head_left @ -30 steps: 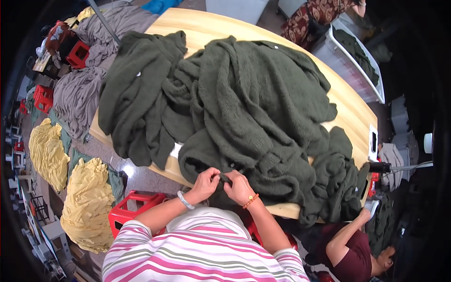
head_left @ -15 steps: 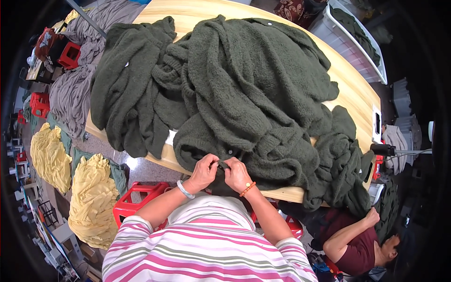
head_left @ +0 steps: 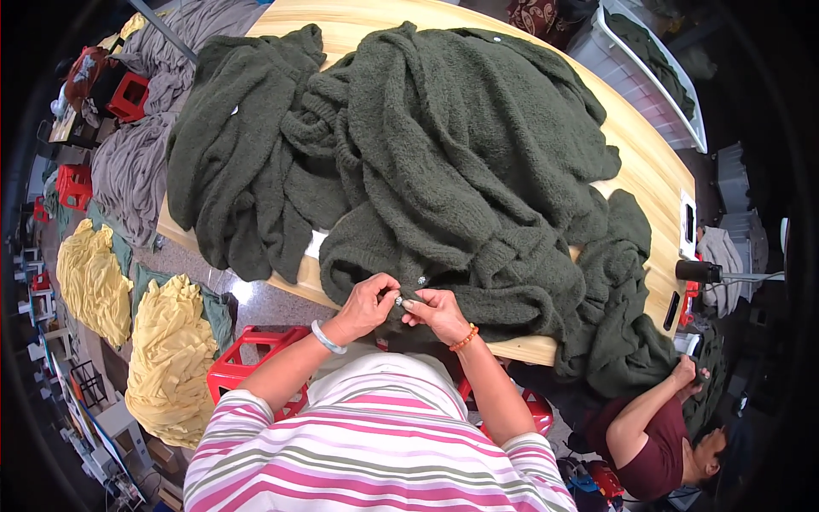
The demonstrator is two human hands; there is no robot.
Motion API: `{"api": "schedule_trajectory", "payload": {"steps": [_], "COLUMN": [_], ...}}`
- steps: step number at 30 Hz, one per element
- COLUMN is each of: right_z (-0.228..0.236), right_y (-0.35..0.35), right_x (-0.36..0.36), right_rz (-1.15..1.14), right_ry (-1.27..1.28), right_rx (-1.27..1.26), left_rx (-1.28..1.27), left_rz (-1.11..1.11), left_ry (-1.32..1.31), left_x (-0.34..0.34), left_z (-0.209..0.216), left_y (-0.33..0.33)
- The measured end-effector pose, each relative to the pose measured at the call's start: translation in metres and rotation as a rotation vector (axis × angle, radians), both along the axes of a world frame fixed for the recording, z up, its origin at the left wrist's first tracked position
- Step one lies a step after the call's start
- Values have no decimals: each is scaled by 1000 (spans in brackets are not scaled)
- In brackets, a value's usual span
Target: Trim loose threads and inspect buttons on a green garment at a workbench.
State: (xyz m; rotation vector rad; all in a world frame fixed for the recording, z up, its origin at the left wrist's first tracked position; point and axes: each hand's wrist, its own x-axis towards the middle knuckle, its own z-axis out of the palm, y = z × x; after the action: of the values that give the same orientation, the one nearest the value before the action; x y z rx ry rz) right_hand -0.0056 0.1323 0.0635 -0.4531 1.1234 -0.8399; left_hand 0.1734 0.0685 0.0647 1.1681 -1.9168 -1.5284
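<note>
A dark green knit cardigan (head_left: 367, 239) lies bunched at the near edge of the table. My left hand (head_left: 368, 305), wearing a pale bangle, is closed with its fingers pinching the knit edge. Close beside it, my right hand (head_left: 438, 316), with an orange bead bracelet, is also closed on that edge, its thumb against a small shiny button (head_left: 398, 300). A second button (head_left: 421, 281) shows on the knit just above my hands. The fingertips partly hide the fabric between them.
More green knitwear (head_left: 239, 162) covers much of the wooden table (head_left: 653, 141). A red stool (head_left: 256, 358) stands at the near left, by yellow fabric heaps (head_left: 171, 367). A co-worker in a maroon shirt (head_left: 653, 452) handles green knitwear at right. A white bin (head_left: 657, 94) stands beyond.
My right hand has turned and shifted slightly right, and a button now shows between my fingertips. The co-worker's second hand has come into view at the green knitwear.
</note>
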Motion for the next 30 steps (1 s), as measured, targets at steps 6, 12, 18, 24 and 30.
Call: {"api": "schedule_trajectory", "payload": {"steps": [6, 12, 18, 24, 30], "right_z": [2, 1, -7, -13, -9], "right_y": [-2, -2, 1, 4, -4], "right_x": [9, 16, 20, 9, 3], "right_rz": [-21, -58, -95, -119, -45], "right_ry": [112, 179, 206, -66, -96], "right_rx": [-33, -112, -130, -45, -55], "left_rx": [-300, -419, -384, -16, 538], "left_rz": [142, 163, 110, 91, 81], "left_ry": [-34, -64, -106, -29, 317], "left_x": [-1, 4, 2, 6, 17], "left_z": [10, 19, 12, 13, -4], "left_y": [10, 22, 23, 18, 6]}}
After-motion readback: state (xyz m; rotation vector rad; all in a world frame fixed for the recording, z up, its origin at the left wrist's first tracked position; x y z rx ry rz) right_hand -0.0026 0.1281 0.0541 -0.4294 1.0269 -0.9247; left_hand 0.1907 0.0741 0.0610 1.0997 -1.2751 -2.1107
